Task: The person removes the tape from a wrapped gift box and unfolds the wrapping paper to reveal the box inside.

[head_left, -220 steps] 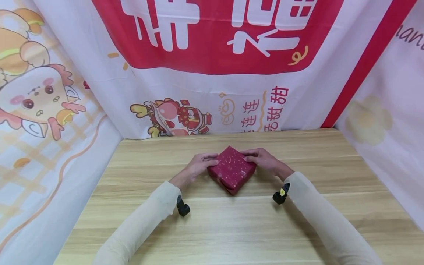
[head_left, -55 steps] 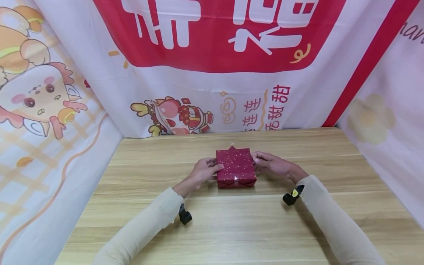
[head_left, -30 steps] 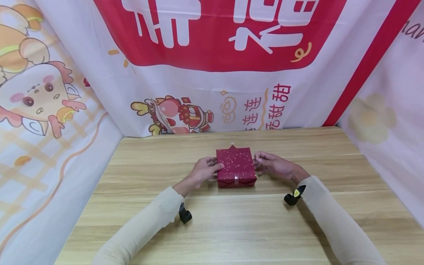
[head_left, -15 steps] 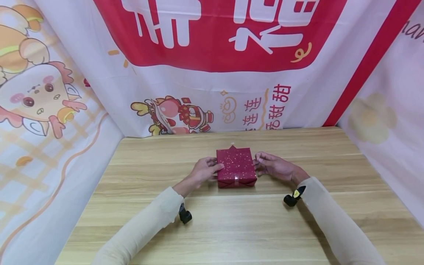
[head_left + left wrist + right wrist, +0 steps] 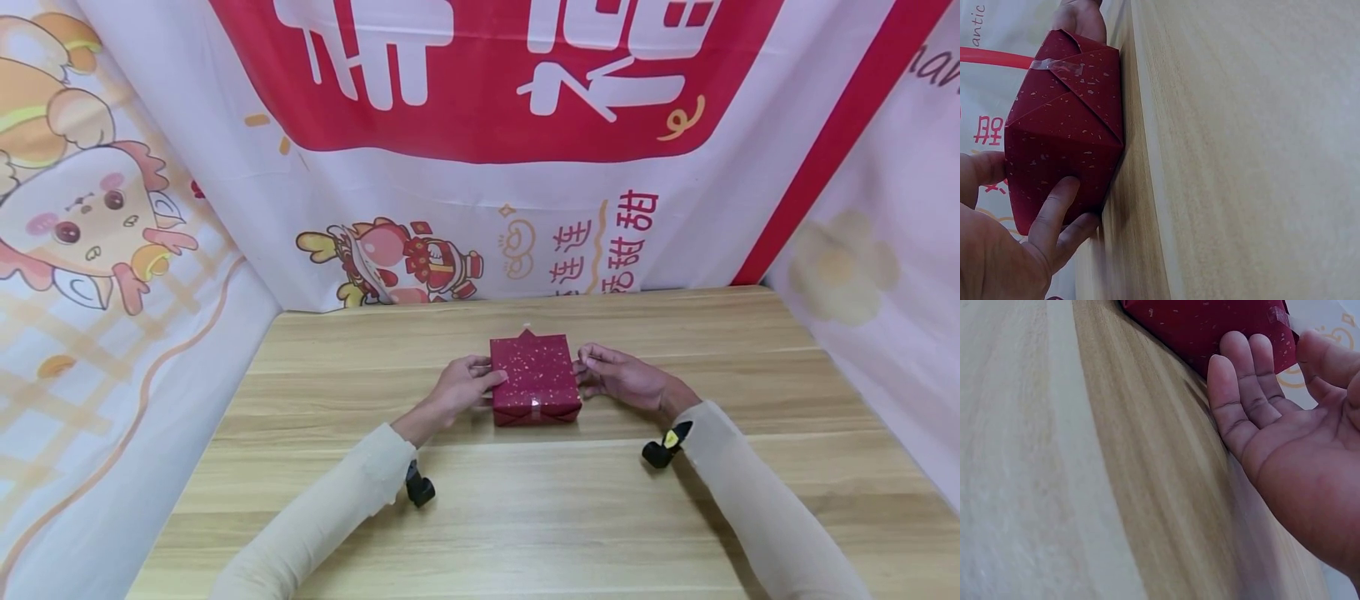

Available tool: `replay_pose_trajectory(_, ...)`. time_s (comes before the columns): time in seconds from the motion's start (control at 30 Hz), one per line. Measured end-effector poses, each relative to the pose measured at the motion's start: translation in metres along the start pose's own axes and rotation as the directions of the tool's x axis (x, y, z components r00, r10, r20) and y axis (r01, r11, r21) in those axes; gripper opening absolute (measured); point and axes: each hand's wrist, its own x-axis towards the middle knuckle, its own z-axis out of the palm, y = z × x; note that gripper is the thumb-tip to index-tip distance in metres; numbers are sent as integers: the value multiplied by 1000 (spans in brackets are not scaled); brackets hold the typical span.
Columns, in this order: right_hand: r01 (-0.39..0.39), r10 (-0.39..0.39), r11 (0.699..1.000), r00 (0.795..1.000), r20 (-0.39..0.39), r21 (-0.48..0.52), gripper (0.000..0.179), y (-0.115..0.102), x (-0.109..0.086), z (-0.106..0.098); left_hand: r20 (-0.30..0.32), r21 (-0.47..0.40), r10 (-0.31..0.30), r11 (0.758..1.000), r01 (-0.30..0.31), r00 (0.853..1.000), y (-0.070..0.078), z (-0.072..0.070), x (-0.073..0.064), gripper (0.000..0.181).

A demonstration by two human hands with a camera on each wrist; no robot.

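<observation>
A small box wrapped in dark red, gold-flecked paper (image 5: 532, 371) sits flat on the table, one side facing the person. My left hand (image 5: 459, 387) holds its left side, thumb on the top edge and fingers against the side, as the left wrist view shows. At the right side, my right hand (image 5: 626, 379) has thumb and forefinger tips together at what looks like the end of a strip of clear tape (image 5: 1280, 315) on the box. Its other fingers (image 5: 1244, 356) are loosely bent near the box side. A pointed paper flap (image 5: 527, 335) stands up behind the box.
The wood-grain table (image 5: 480, 517) runs back to a printed cloth (image 5: 420, 192) hanging behind it. Printed cloth also hangs at the left and right sides. A black wrist camera is on each forearm, near the sleeve cuffs.
The box has turned from corner-forward to side-forward since the oldest frame, and the back flap now shows. My right hand moved slightly right, off the top edge. The last half second shows almost no movement.
</observation>
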Motion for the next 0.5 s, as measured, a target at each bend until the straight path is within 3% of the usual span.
replay_pose_trajectory(0.23, 7, -7, 1000, 1000, -4, 6, 15, 0, 0, 0, -18, 25, -8, 1000, 8, 1000, -1, 1, -1, 71)
replay_pose_trajectory(0.5, -8, 9, 1000, 997, -78, 13, 26, 1, -2, 3, -54, 68, 14, 998, -10, 998, -3, 1, -2, 77)
